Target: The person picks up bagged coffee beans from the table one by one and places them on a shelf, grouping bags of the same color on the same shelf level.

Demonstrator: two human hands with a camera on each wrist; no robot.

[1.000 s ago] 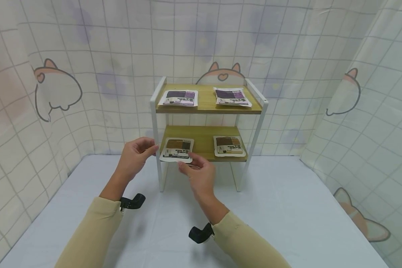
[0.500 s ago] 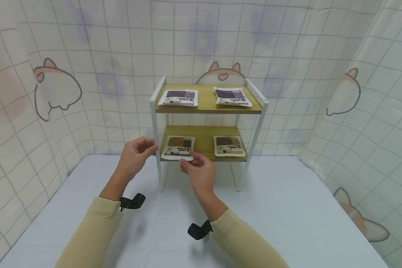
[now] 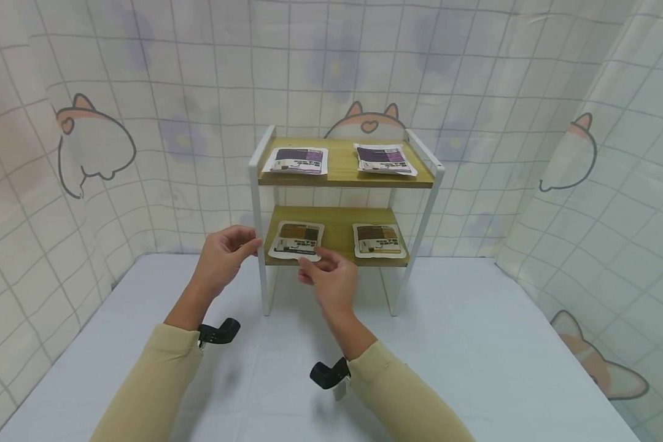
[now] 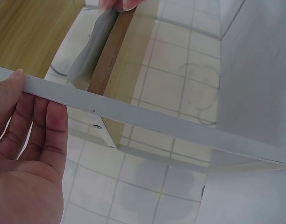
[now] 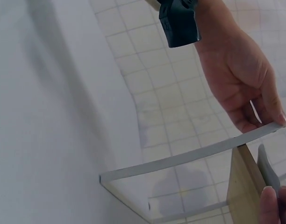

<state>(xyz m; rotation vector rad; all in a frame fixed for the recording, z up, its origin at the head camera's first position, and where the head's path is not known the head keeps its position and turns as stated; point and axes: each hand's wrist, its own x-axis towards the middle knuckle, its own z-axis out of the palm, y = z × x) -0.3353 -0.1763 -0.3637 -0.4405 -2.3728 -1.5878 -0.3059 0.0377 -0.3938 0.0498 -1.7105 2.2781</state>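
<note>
A flat white packet with a brown-and-black label (image 3: 296, 240) lies on the left of the lower shelf (image 3: 334, 222). My right hand (image 3: 333, 279) pinches its front right corner between thumb and fingers, at the shelf's front edge. With thumb and fingertips my left hand (image 3: 224, 258) grips the white left front post (image 3: 258, 212) of the two-tier rack. The left wrist view shows the left fingers (image 4: 54, 126) behind that post, and the packet's edge (image 4: 94, 51) close above the board. Only fingertips of the right hand appear in the right wrist view.
A similar brown-labelled packet (image 3: 379, 240) lies at the right of the lower shelf. Two purple-labelled packets, a left one (image 3: 297, 161) and a right one (image 3: 385, 159), lie on the top shelf (image 3: 341, 162). The rack stands on a white-covered table (image 3: 464, 344) before a grid-patterned curtain (image 3: 199, 123).
The packet has slid backward and slightly right on the lower shelf, its front edge drawing in from beyond the board. My right hand has moved with it; the left hand has stayed on the post.
</note>
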